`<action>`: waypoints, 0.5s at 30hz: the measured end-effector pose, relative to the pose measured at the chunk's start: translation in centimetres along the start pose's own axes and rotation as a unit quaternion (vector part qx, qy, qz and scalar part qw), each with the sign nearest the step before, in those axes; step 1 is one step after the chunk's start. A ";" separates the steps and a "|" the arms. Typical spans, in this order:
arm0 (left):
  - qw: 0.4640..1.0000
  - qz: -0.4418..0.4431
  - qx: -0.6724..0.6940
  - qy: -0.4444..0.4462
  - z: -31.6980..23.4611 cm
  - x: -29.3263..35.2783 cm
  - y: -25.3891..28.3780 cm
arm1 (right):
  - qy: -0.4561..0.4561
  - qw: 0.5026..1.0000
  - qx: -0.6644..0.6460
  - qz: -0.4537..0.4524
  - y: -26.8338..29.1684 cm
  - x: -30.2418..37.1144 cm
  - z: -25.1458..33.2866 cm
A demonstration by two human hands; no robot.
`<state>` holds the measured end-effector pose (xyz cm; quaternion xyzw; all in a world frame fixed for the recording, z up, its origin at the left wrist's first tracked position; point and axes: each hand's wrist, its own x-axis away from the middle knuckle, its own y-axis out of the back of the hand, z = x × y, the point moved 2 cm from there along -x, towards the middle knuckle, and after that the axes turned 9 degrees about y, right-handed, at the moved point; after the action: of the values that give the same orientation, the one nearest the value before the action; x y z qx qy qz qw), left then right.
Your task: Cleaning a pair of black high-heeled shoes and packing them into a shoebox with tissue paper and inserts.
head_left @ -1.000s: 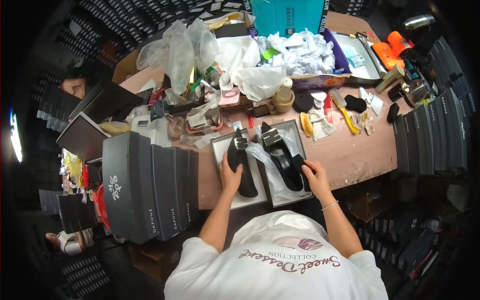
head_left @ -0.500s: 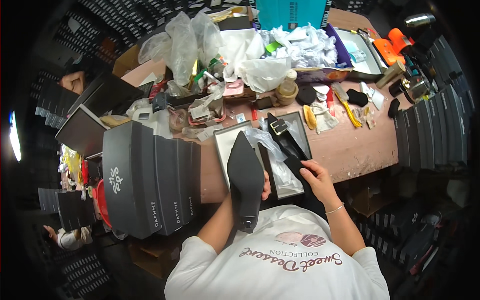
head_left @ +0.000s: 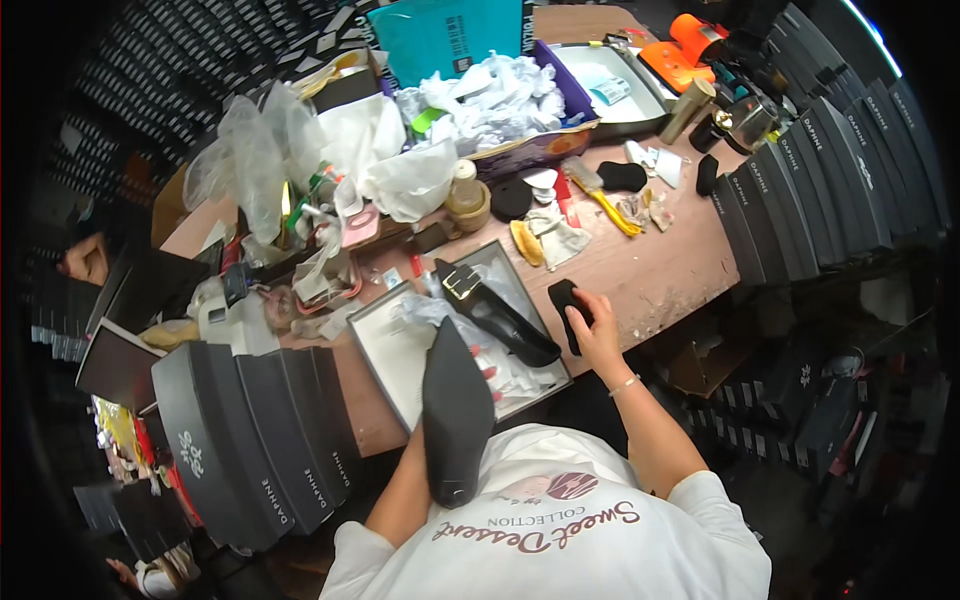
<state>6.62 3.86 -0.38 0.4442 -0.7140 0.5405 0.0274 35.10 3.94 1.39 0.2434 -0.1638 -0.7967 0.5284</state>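
Observation:
A black pointed shoe (head_left: 455, 400) is in my left hand (head_left: 488, 373), its dark sole turned up; most of that hand is hidden behind it. My right hand (head_left: 598, 335) grips a dark, soft-looking pad (head_left: 563, 303) over the table, to the right of an open shoebox (head_left: 385, 345). Inside this box the other black shoe (head_left: 505, 325), with a gold buckle on its strap, lies on white tissue paper (head_left: 520, 383). The held shoe overlaps the box's near side in view.
Closed dark shoeboxes stand in a row at left (head_left: 245, 440) and at right (head_left: 790, 200). Further back are a yellow-handled brush (head_left: 610, 208), a cloth (head_left: 555, 237), a jar (head_left: 465, 195), clear plastic bags (head_left: 255, 165) and a purple box (head_left: 575, 95) of crumpled paper.
My right hand has carried the dark pad away from the boxed shoe, to the right of the box. The held shoe stays sole up. The whole view has turned to the right.

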 end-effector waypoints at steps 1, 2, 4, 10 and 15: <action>1.000 -0.014 -0.005 -0.020 -1.2 0.8 -2.3 | -0.019 0.999 0.031 -0.012 -0.1 -0.7 -1.9; 0.996 -0.088 -0.011 0.001 -2.0 1.3 -3.9 | -0.004 0.997 0.077 -0.003 -0.6 -1.3 -3.5; 0.997 -0.037 0.070 0.004 -1.9 1.1 -4.1 | 0.025 0.986 0.164 0.011 -1.6 -2.8 -6.0; 0.997 0.010 0.073 -0.029 -2.0 0.2 -4.2 | 0.081 0.986 0.137 0.057 -6.1 -10.0 -6.1; 0.990 -0.009 0.136 -0.045 -3.0 -1.2 -3.9 | -0.015 0.999 -0.003 -0.047 -4.4 -13.1 -10.6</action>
<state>8.58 6.93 3.14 0.4743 -0.6301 0.6118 -0.0610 41.99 17.69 -6.87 0.2374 -0.1575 -0.8246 0.4888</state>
